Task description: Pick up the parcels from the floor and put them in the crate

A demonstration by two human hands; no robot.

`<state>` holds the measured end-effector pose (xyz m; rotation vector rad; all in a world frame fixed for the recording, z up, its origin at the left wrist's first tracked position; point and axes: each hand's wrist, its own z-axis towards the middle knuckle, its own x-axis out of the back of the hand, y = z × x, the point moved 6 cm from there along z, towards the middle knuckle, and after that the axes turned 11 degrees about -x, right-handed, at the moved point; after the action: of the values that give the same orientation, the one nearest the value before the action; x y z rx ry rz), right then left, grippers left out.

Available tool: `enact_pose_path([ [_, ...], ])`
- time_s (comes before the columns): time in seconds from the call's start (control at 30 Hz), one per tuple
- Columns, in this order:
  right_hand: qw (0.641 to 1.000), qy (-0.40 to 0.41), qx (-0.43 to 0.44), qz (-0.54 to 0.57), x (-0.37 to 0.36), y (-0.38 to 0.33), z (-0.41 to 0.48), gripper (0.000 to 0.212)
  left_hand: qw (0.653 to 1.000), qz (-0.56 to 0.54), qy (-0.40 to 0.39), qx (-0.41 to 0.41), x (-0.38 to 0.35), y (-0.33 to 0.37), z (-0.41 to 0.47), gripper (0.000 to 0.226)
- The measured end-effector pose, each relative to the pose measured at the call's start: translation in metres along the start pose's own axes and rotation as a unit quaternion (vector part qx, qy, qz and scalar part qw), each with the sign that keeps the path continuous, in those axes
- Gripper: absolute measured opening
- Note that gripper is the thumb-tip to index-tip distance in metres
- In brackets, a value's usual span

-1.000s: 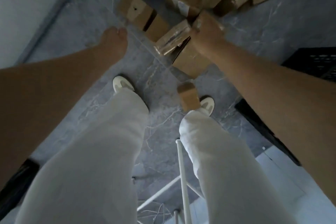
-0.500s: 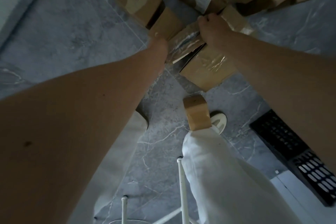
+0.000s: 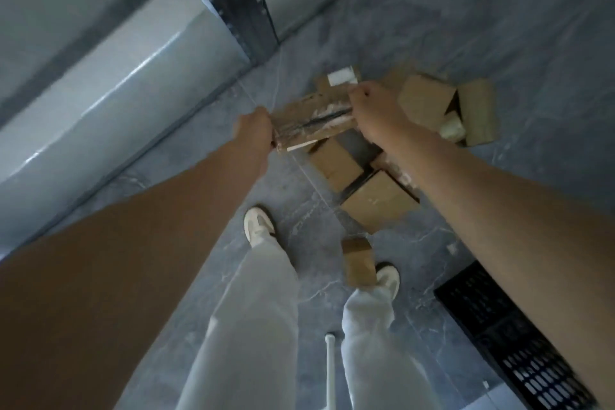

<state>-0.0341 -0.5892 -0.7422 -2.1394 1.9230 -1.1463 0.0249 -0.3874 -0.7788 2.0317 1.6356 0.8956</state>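
A brown cardboard parcel (image 3: pixel 312 121) wrapped in shiny tape hangs in the air above the floor. My left hand (image 3: pixel 254 130) grips its left end and my right hand (image 3: pixel 374 106) grips its right end. Below and behind it several more cardboard parcels (image 3: pixel 379 200) lie in a heap on the grey floor. One small parcel (image 3: pixel 357 261) lies by my right shoe. The black slotted crate (image 3: pixel 506 333) stands at the lower right, partly hidden behind my right forearm.
A dark metal shelf upright (image 3: pixel 239 0) rises at the top beside a pale wall (image 3: pixel 100 60). My legs in white trousers and white shoes (image 3: pixel 258 226) stand on the marbled grey floor. A white tube frame (image 3: pixel 329 373) shows at the bottom edge.
The parcel has come up off the heap, now held at both ends. My left hand closed on its left end, and the view pulled back as I rose.
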Motion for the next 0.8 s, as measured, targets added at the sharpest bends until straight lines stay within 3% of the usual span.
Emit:
enact_pose_path([
  [0.13,0.995,0.070,0.064,0.039,0.087,-0.094,-0.069,0.039,0.990,-0.124,0.006,-0.063,0.017,0.122,-0.070,0.006],
  [0.23,0.985,0.095,0.129,0.070,0.156,-0.160,-0.144,0.039,0.973,-0.197,-0.021,-0.121,0.033,0.205,-0.143,0.011],
  [0.43,0.950,0.128,0.265,0.107,0.276,-0.271,-0.326,0.042,0.910,-0.264,-0.079,-0.309,0.106,0.363,-0.328,0.010],
  [0.6,0.918,0.081,0.356,0.153,0.324,-0.336,-0.466,0.024,0.862,-0.275,-0.033,-0.425,0.185,0.431,-0.485,0.015],
  [0.7,0.891,0.085,0.417,0.159,0.335,-0.367,-0.533,0.024,0.836,-0.276,-0.014,-0.474,0.225,0.449,-0.545,0.011],
  [0.8,0.871,0.045,0.461,0.161,0.331,-0.388,-0.585,0.022,0.822,-0.277,0.016,-0.498,0.261,0.456,-0.590,0.022],
])
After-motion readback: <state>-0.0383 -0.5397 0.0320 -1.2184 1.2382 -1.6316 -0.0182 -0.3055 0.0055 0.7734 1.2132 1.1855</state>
